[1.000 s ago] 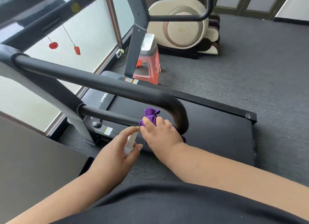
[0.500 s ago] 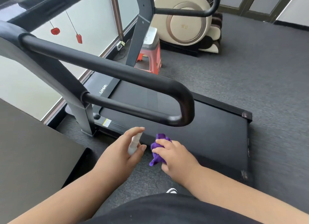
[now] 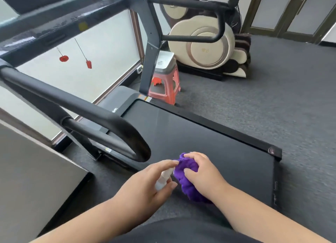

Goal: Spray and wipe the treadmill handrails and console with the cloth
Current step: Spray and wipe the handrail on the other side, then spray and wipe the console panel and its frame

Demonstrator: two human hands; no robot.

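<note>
We've pulled the purple cloth (image 3: 189, 179) off the near handrail (image 3: 101, 113); our right hand (image 3: 203, 173) bunches it against the spray bottle (image 3: 163, 178) gripped in our left hand (image 3: 143, 188), probably re-wetting; far handrail (image 3: 200, 21) and console seemingly remain

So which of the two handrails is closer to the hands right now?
The near handrail, whose curved end sits just above the left hand and right hand; the far handrail is by the massage chair.

Soft daylight from the window (image 3: 101, 61) — wide-angle edge bending, slight blur
</note>
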